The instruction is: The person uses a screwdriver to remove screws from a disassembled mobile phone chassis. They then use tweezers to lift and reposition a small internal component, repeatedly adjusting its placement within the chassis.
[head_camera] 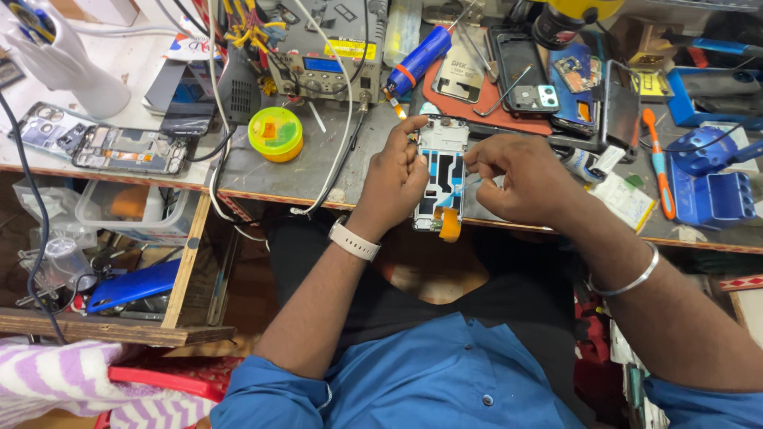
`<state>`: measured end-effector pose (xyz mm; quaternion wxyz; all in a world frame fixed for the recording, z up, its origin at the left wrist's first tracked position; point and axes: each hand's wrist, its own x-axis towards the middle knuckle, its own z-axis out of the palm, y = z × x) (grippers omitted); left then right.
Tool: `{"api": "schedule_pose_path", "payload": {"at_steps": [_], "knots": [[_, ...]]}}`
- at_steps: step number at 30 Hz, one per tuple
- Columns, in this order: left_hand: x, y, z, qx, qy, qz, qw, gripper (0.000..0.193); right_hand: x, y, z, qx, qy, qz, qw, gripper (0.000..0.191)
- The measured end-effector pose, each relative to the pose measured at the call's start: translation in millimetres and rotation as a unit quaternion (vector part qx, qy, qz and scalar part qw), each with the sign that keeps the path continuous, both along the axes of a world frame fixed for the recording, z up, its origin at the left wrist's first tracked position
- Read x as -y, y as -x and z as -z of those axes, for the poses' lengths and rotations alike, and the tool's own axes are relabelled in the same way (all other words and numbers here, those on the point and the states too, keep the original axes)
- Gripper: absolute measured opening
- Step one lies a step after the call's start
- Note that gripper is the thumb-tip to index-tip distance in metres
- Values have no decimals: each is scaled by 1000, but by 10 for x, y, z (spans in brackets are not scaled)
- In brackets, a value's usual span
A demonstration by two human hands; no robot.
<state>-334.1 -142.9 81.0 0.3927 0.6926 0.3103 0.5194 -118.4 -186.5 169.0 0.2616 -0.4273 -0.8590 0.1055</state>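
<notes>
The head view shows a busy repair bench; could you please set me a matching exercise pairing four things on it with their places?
Things:
1. Phone frame
2. Round yellow tin
3. Orange tool
4. Blue cover

Places:
A. On the lower shelf at the left
B. Between the left hand and right hand
C. On the bench right of the hands, beside a blue stand
D. On the bench left of the hands, near white cables

Pairs: 1-B, 2-D, 3-C, 4-A
</notes>
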Motion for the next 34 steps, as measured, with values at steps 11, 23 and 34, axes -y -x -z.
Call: {"api": "schedule_pose_path", "payload": {"at_steps": [11,23,34], "knots": [[46,-19,-32,24,26,31,999,52,119,-18,-16,-9,-3,11,1000,17],[106,3,-211,20,47,16,999,51,13,28,271,-219,241,34,945,38],[2,-24,117,-224,-264,-162,924,20,-196,490,276,-207,84,74,972,23]]}}
